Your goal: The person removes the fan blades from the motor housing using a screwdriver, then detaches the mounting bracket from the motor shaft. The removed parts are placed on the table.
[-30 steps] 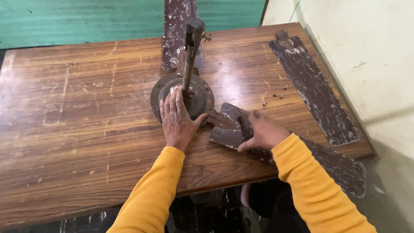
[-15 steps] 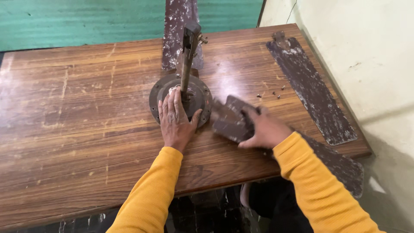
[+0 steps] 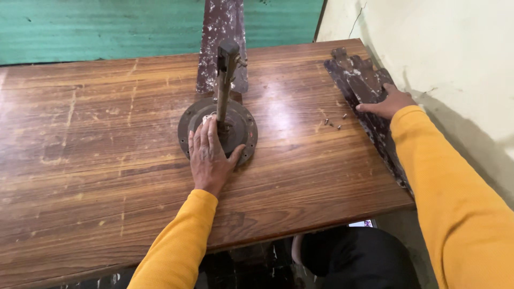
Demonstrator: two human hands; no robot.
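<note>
My left hand (image 3: 209, 158) lies flat, fingers spread, on the near rim of a round dark metal motor disc (image 3: 241, 120) in the middle of the wooden table (image 3: 96, 155). A thick upright shaft (image 3: 224, 85) rises from the disc's centre, just beyond my fingertips. My right hand (image 3: 388, 101) rests palm down on a dark, paint-flecked fan blade (image 3: 356, 75) lying along the table's right edge by the wall. Both sleeves are yellow.
Another worn blade (image 3: 225, 32) lies behind the disc toward the far edge. A few small screws (image 3: 334, 123) lie loose on the tabletop left of my right hand. A green wall runs behind the table and a pale wall (image 3: 444, 48) to the right.
My right hand carried the dark blade from the near edge beside the disc over to the right side of the table and laid it there. My left hand stayed on the disc.
</note>
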